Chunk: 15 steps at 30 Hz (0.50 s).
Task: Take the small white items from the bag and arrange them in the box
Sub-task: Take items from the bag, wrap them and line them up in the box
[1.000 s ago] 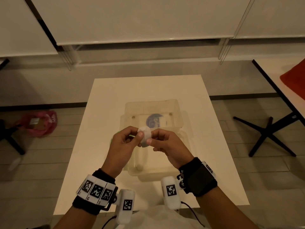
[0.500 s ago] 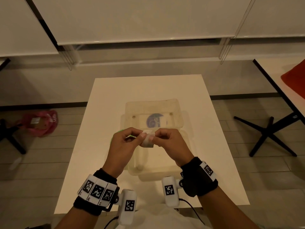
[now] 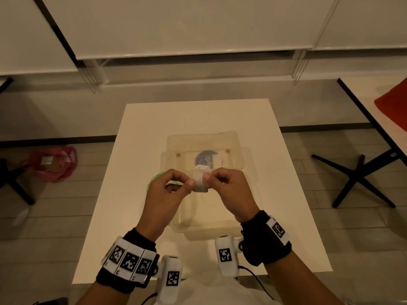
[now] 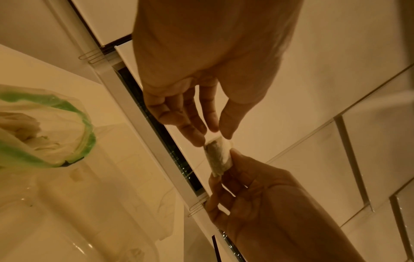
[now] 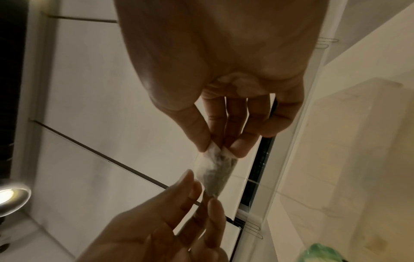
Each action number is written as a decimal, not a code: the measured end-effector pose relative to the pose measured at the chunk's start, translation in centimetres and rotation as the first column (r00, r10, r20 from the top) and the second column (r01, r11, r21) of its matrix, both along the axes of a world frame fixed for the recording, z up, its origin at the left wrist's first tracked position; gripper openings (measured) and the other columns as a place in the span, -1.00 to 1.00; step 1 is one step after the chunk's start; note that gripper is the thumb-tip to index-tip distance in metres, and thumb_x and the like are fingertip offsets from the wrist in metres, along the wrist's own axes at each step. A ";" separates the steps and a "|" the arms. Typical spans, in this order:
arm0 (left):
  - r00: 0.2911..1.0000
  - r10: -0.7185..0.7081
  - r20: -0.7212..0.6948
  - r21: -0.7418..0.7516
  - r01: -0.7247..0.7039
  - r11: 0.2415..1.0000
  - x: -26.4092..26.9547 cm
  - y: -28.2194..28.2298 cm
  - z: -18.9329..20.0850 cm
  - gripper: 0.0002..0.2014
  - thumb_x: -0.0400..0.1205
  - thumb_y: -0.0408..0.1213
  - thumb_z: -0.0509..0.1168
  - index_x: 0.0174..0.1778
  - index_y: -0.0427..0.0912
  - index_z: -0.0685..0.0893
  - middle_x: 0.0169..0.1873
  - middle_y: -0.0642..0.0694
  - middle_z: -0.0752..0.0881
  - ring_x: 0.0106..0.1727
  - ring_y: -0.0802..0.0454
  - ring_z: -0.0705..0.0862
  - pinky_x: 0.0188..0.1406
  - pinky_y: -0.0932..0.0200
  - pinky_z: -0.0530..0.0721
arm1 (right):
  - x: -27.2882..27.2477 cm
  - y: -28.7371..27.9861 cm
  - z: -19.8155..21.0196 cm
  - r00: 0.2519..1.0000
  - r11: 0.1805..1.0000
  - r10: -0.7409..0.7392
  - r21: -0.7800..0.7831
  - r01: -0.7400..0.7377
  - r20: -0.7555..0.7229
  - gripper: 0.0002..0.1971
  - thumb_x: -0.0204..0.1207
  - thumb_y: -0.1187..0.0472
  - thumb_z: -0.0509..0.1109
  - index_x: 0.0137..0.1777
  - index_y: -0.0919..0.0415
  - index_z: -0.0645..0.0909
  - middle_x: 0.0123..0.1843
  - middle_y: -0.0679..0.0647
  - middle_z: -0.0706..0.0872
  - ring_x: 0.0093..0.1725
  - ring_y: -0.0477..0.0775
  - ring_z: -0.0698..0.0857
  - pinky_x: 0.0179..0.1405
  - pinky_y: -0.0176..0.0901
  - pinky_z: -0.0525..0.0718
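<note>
A small white sachet (image 3: 200,178) with dark contents hangs above the clear plastic box (image 3: 222,225), held between both hands. My left hand (image 3: 190,180) pinches its left edge with thumb and forefinger. My right hand (image 3: 209,176) pinches the right edge. In the left wrist view the left hand (image 4: 212,138) meets the sachet (image 4: 218,156) at its top corner and the right hand (image 4: 226,168) grips it from below. In the right wrist view the right hand (image 5: 218,148) pinches the sachet (image 5: 212,170). The green-rimmed clear bag (image 4: 44,133) lies left of the box, mostly hidden behind my left hand in the head view.
The box lid (image 3: 233,142) with a blue label lies just behind the box on the white table (image 3: 154,119). A pink bag (image 3: 52,164) sits on the floor at left. A second table with black legs (image 3: 361,179) stands at right.
Both hands have kept hold of the sachet and shifted their fingers along its edges. The sachet has moved slightly up and to the right, and the right wrist has rolled outward.
</note>
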<state>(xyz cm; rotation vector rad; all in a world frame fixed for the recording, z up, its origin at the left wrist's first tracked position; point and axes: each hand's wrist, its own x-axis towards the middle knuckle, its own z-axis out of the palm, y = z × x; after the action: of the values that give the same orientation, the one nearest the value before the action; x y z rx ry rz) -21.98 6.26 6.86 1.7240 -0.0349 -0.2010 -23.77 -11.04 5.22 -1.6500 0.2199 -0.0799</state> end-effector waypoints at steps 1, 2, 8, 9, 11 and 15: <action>1.000 -0.004 -0.006 0.006 0.005 1.000 0.0 0.0 0.0 -0.91 0.58 -0.26 0.51 -0.11 -0.19 0.76 -0.14 -0.09 0.83 -0.12 -0.08 0.80 0.00 0.20 0.72 | 0.0 0.0 0.0 1.000 1.000 -0.003 -0.011 0.003 0.004 -0.82 0.59 0.20 0.48 -0.26 0.14 0.78 -0.28 0.05 0.81 -0.19 0.02 0.73 0.04 0.02 0.70; 1.000 -0.014 -0.015 0.011 0.014 1.000 0.0 -0.1 0.0 -0.90 0.58 -0.24 0.51 -0.10 -0.18 0.78 -0.13 -0.08 0.84 -0.07 -0.12 0.80 0.06 0.13 0.74 | 0.0 0.0 0.0 1.000 1.000 -0.003 -0.016 0.004 0.007 -0.83 0.59 0.19 0.48 -0.24 0.17 0.78 -0.27 0.05 0.81 -0.19 0.00 0.72 0.04 0.00 0.70; 1.000 -0.001 -0.010 -0.011 0.001 1.000 0.0 -0.2 -0.3 -0.89 0.54 -0.26 0.54 -0.08 -0.19 0.81 -0.07 -0.12 0.84 -0.01 -0.06 0.81 0.10 0.10 0.73 | -0.1 0.2 0.0 0.999 0.999 0.039 -0.024 -0.038 0.026 -0.89 0.53 0.17 0.54 -0.11 0.21 0.80 -0.17 0.00 0.81 -0.16 -0.09 0.72 -0.07 -0.21 0.65; 1.000 0.015 -0.004 -0.017 -0.015 1.000 0.0 -0.3 -0.4 -0.88 0.54 -0.26 0.54 -0.09 -0.21 0.80 -0.08 -0.12 0.83 -0.03 -0.02 0.80 0.06 0.14 0.71 | 0.0 0.2 -0.1 0.999 0.999 0.032 -0.026 -0.031 0.034 -0.90 0.52 0.18 0.55 -0.12 0.22 0.79 -0.18 0.00 0.81 -0.16 -0.09 0.72 -0.09 -0.21 0.65; 0.999 0.041 0.004 -0.021 -0.041 0.999 0.0 -0.4 -0.4 -0.88 0.54 -0.25 0.53 -0.14 -0.23 0.81 -0.11 -0.11 0.82 -0.08 0.07 0.76 0.01 0.19 0.67 | 0.1 0.0 -0.2 0.998 0.999 -0.013 -0.039 0.015 0.055 -0.89 0.50 0.21 0.56 -0.14 0.26 0.77 -0.21 0.00 0.79 -0.18 -0.10 0.72 -0.12 -0.17 0.65; 0.999 0.030 0.034 -0.012 -0.030 0.999 0.2 -0.1 -0.2 -0.93 0.52 -0.33 0.54 -0.12 -0.20 0.82 -0.03 -0.04 0.81 -0.05 0.12 0.76 0.08 0.14 0.68 | 0.2 -0.2 0.0 0.998 0.998 -0.018 -0.066 0.022 0.066 -0.90 0.49 0.21 0.58 -0.16 0.24 0.77 -0.21 -0.02 0.78 -0.17 -0.08 0.73 -0.11 -0.05 0.68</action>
<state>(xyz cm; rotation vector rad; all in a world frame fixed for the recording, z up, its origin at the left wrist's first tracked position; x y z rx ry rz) -21.81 6.17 6.65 1.7153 -0.0350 -0.1490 -23.55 -11.26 5.20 -1.7094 0.1857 -0.1576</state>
